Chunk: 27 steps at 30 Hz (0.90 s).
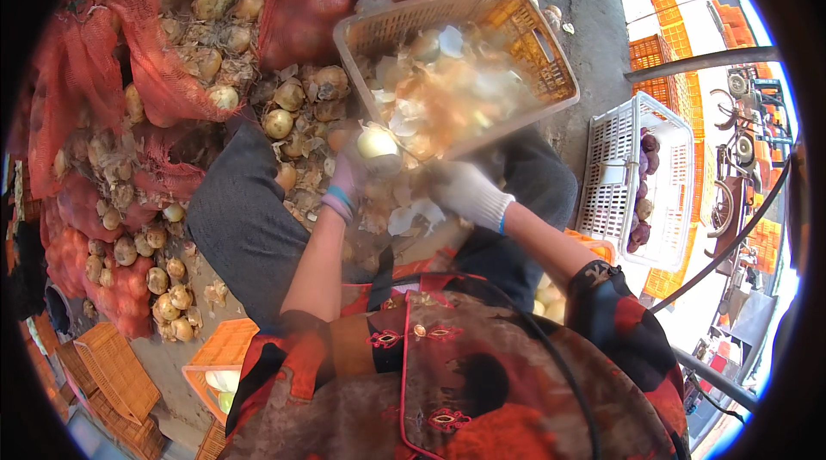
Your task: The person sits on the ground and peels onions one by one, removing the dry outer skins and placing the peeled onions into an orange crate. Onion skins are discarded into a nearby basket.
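Note:
My left hand (pixel 349 177), in a pinkish glove with a teal cuff band, holds a pale, partly peeled onion (pixel 377 142) above my lap. Just right of it is my right hand (pixel 466 190) in a white knitted glove. Its fingers are curled and blurred, and whether they grip anything is hidden. Beyond both hands a plastic crate (pixel 560 80) leans at a tilt, with loose onion skins (pixel 464 89) heaped inside. Between my knees, unpeeled onions (pixel 288 95) and skin scraps (pixel 413 218) cover the ground.
Red mesh sacks (pixel 145 82) of onions crowd the left and far side. A white crate (pixel 597 182) holding red onions (pixel 643 202) stands at right. Orange crates (pixel 119 366) sit at lower left. Another orange crate (pixel 216 357) with pale contents is beside my left hip.

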Motion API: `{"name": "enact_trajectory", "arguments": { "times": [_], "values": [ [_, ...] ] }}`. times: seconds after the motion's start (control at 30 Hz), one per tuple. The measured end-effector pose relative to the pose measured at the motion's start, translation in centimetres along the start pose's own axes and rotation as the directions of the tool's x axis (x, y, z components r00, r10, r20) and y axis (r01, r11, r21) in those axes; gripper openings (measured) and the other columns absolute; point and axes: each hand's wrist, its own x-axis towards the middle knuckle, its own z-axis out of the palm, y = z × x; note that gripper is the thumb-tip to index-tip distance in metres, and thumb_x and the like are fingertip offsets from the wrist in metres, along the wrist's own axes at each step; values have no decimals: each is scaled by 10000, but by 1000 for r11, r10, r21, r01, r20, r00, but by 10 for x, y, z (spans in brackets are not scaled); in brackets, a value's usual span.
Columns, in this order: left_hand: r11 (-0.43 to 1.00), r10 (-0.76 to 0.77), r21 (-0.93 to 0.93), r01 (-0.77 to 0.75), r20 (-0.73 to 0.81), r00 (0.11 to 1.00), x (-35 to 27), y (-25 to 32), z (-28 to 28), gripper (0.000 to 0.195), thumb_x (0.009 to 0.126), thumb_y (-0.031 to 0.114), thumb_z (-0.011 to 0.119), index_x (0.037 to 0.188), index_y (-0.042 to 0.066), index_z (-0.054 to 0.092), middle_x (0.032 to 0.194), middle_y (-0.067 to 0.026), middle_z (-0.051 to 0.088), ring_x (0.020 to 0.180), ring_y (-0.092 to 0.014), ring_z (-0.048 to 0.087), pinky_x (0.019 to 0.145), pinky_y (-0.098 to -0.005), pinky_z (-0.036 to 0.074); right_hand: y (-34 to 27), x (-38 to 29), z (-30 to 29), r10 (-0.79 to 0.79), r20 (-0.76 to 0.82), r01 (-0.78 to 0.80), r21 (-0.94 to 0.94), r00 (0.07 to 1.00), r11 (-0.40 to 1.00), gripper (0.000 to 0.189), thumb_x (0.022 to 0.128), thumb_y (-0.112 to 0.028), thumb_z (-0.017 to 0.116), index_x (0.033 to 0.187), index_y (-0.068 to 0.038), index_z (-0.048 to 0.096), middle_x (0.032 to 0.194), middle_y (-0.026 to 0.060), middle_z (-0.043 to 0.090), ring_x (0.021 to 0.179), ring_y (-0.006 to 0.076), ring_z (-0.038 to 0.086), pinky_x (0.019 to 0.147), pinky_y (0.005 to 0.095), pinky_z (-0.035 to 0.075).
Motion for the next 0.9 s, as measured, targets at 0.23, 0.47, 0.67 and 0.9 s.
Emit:
{"name": "enact_trajectory", "arguments": {
  "times": [0.23, 0.47, 0.67, 0.9],
  "values": [
    [692, 321, 701, -174, -82, 944, -11, 11, 30, 798, 692, 289, 961, 1329, 14, 566, 1240, -163, 715, 1098, -360, 707, 987, -426, 577, -7, -19, 4, 65, -20, -64, 59, 998, 996, 374, 934, -162, 629, 1270, 3, 649, 928, 257, 722, 835, 380, 725, 769, 451, 571],
    [934, 161, 332, -136, -49, 986, 2, -8, -2, 700, 685, 168, 966, 1276, 33, 617, 1166, -52, 715, 999, -172, 688, 905, -336, 594, 7, -13, 2, -92, -53, 74, -272, 994, 959, 382, 930, -179, 637, 1277, -21, 636, 1026, 290, 724, 998, 477, 699, 871, 527, 553],
    [893, 181, 433, -126, -88, 980, 5, -9, 9, 621, 700, 162, 962, 1216, 18, 648, 1106, -60, 731, 978, -174, 704, 851, -335, 613, 16, 0, 5, -83, -85, 58, -267, 993, 962, 301, 914, -141, 632, 1176, 6, 656, 968, 262, 729, 928, 445, 715, 828, 506, 563],
    [978, 93, 188, -91, -2, 996, 7, 1, -4, 628, 702, 160, 948, 1244, 10, 667, 1078, -56, 730, 946, -162, 714, 778, -308, 630, 8, 10, 0, 97, 405, -382, 716, 909, 585, 205, 965, -166, 651, 1141, -64, 678, 664, -15, 530, 472, 83, 457, 420, 233, 341]
  ]
}}
